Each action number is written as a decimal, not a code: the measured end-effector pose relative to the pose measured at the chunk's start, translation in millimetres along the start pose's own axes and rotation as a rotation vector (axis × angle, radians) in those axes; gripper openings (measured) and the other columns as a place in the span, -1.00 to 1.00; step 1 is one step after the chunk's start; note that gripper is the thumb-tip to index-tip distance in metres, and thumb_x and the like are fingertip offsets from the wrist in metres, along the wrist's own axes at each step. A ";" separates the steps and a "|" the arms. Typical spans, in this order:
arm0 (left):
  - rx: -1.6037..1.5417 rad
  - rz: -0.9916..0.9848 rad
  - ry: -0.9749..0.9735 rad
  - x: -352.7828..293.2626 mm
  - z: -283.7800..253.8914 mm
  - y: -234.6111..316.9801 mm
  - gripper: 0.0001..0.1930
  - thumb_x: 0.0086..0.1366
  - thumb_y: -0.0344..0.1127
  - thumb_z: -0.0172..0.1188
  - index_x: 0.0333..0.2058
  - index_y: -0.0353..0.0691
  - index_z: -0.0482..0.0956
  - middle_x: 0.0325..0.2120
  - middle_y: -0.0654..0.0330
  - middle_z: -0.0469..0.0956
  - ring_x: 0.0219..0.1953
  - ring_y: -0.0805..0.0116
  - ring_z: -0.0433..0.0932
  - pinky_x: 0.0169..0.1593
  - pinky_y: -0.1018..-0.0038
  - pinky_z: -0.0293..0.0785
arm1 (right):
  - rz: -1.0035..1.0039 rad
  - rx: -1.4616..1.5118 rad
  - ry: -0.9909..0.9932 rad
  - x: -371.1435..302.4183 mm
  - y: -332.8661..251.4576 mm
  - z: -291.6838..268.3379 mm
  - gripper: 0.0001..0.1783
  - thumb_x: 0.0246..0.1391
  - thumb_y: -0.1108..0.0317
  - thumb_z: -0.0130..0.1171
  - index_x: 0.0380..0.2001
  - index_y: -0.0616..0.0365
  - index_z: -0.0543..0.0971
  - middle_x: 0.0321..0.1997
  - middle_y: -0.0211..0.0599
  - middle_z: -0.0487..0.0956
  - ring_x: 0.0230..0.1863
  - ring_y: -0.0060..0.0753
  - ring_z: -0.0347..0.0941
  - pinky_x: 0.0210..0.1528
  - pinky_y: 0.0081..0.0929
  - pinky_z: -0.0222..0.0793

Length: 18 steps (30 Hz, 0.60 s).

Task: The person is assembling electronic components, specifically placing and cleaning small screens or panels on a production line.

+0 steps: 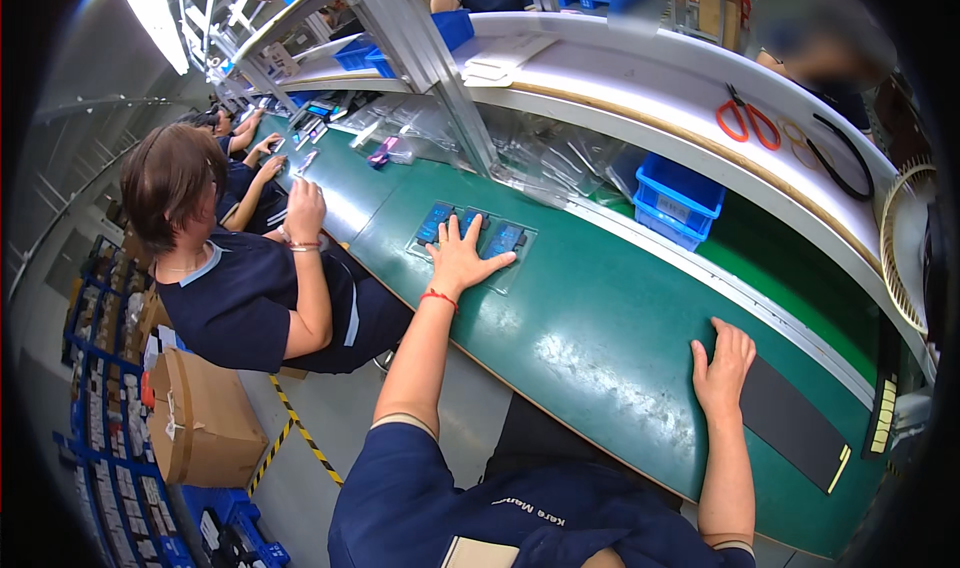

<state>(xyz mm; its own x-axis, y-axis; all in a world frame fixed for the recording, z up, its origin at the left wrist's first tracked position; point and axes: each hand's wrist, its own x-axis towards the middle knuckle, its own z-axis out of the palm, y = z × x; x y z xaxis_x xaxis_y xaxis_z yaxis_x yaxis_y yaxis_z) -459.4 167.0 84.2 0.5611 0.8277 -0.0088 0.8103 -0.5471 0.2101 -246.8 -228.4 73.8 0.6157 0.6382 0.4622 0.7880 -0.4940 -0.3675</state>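
Observation:
My left hand (462, 263) reaches out over the green worktable (590, 298) with its fingers spread. It lies on a row of small dark flat pieces with blue faces, which seem to be in clear plastic; one flat piece (433, 224) shows left of the fingers and another flat piece (506, 242) beside the thumb. The middle one is partly covered by my fingertips. My right hand (722, 368) rests on the bare tabletop with thumb and fingers apart, holding nothing. Just right of it lies a black mat (795, 423) with a yellow strip at its end.
Blue bins (678, 200) stand behind the table under a white shelf (640, 63), which holds red-handled scissors (746, 120) and a black band. Clear plastic bags lie along the back. A co-worker (245, 258) sits close at left, beside a cardboard box (205, 418).

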 end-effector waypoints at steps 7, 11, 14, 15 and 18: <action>0.052 0.024 0.024 33.5 -12.4 -65.6 0.11 -0.15 0.56 0.18 0.35 0.16 0.13 0.40 -0.15 -0.20 0.42 -0.19 -0.21 0.31 -0.32 -0.33 | 0.007 0.006 -0.019 0.9 -3.1 0.4 -0.55 -0.02 0.39 0.27 -0.03 0.24 0.45 -0.06 -0.10 0.48 0.04 -0.06 0.34 0.20 -0.18 0.12; -0.049 0.174 0.348 18.6 -10.7 -41.4 -0.03 0.03 0.38 0.20 0.34 0.02 0.16 0.37 -0.22 -0.15 0.41 -0.26 -0.18 0.29 -0.33 -0.29 | 0.009 0.015 -0.007 5.8 -2.2 2.7 -0.56 0.00 0.39 0.26 -0.03 0.25 0.45 -0.07 -0.09 0.48 0.04 -0.05 0.34 0.20 -0.18 0.13; -0.235 0.525 0.545 -14.4 2.2 39.5 -0.29 0.01 0.01 0.38 0.11 -0.14 0.40 0.16 -0.14 0.28 0.26 -0.21 0.17 0.25 -0.12 0.06 | 0.020 0.016 -0.004 5.1 -2.7 4.1 -0.57 0.02 0.38 0.24 -0.02 0.24 0.45 -0.07 -0.09 0.48 0.04 -0.06 0.33 0.20 -0.18 0.12; -0.317 0.663 0.547 -29.0 7.5 73.5 -0.42 -0.02 -0.13 0.40 -0.01 -0.17 0.48 0.07 -0.09 0.37 0.19 -0.17 0.25 0.21 0.00 0.18 | 0.033 0.014 0.000 4.4 -2.3 4.7 -0.58 0.04 0.37 0.23 -0.02 0.24 0.45 -0.08 -0.09 0.48 0.04 -0.06 0.33 0.20 -0.19 0.12; -0.533 0.957 0.383 -69.3 35.0 168.3 -0.77 0.06 -0.35 0.29 -0.28 -0.20 0.51 -0.15 -0.01 0.46 0.10 -0.09 0.37 0.18 0.08 0.26 | 0.087 0.092 0.006 2.3 3.8 7.2 -0.58 0.06 0.36 0.21 -0.01 0.25 0.45 -0.11 -0.09 0.50 0.02 -0.06 0.35 0.18 -0.17 0.15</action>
<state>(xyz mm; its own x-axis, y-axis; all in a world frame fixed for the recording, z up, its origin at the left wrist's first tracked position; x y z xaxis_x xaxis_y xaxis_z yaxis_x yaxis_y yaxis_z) -355.9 13.2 85.9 0.7440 0.1375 0.6538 -0.1429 -0.9232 0.3567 -242.4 -224.6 67.6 0.6823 0.5914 0.4298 0.7275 -0.4912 -0.4789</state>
